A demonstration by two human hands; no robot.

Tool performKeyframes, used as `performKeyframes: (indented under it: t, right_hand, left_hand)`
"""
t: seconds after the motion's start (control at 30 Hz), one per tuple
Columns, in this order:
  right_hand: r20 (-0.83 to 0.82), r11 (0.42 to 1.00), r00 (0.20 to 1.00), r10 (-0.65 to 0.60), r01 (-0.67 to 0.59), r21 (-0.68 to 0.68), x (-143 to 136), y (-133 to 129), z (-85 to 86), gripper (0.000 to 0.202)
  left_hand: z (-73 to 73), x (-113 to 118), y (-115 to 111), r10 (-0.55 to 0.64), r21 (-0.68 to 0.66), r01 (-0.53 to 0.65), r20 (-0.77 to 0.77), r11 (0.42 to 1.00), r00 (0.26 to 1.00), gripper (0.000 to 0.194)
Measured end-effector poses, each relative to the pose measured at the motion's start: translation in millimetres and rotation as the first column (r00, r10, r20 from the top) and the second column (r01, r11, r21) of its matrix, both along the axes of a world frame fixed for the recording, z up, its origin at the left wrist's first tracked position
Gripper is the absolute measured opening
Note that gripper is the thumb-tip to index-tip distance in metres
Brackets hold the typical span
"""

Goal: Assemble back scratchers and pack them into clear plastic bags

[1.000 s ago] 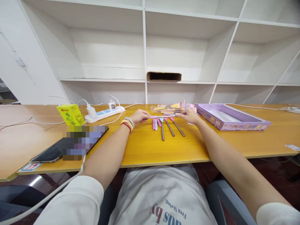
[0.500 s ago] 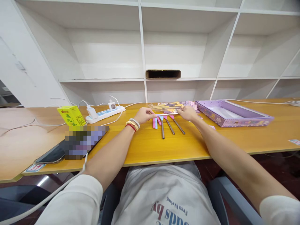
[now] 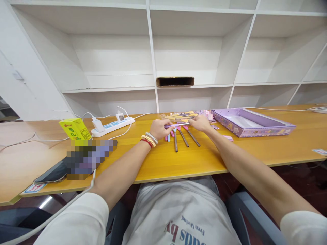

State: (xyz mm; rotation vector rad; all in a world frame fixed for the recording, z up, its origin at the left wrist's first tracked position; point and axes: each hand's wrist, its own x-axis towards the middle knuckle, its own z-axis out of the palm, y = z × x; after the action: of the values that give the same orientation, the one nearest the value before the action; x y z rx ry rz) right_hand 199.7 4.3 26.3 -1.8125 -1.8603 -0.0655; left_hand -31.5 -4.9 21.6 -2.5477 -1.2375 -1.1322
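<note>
My left hand (image 3: 159, 129) is closed on a purple handle (image 3: 168, 126). In line with that handle runs a thin metal rod (image 3: 183, 124), and my right hand (image 3: 200, 123) pinches its other end. Whether rod and handle are joined cannot be made out. Just below my hands lie several back scratcher pieces: a light blue hand-shaped head on a metal rod (image 3: 176, 144) and two pink hand-shaped heads on metal rods (image 3: 183, 139) (image 3: 192, 137). Loose pink and blue handles (image 3: 168, 137) lie beside them, partly covered by my left hand.
Behind my hands are yellow back scratcher pieces (image 3: 182, 116) with clear plastic wrapping. A purple open box (image 3: 265, 132) stands at right. At left are a power strip (image 3: 113, 126), a yellow-green carton (image 3: 75, 129), and a phone (image 3: 52, 172). White shelving (image 3: 109, 89) rises behind the table.
My left hand has turned and wrapped further round the purple handle, moving slightly right. My right hand still pinches the rod's end. The view has shifted a little.
</note>
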Motion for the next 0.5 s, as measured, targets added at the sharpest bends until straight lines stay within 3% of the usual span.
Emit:
performKeyframes:
  t: [0.13,0.3,0.43,0.5]
  right_hand:
    - [-0.006,0.999,1.000,-0.004,0.004,0.045,-1,0,1.1,0.041]
    - [0.024,0.999,0.998,0.050,-0.050,0.009,2,2,-3.0,0.044]
    - [0.118,0.972,0.965,0.235,-0.236,-0.009,3,-3,-5.2,0.062]
    - [0.228,0.937,0.913,0.338,-0.349,0.006,-1,-8,-4.6,0.060]
  left_hand:
    - [-1.5,4,-5,0.044,0.030,-0.041,-0.085,0.999,0.995,0.029]
    - [-1.6,4,-3,0.030,0.026,-0.027,-0.130,0.999,0.991,0.031]
    - [5.1,-8,7,-0.009,-0.012,0.007,-0.141,1.000,0.990,0.034]
    - [8.8,-19,14,0.035,-0.025,-0.041,-0.194,0.999,0.980,0.040]
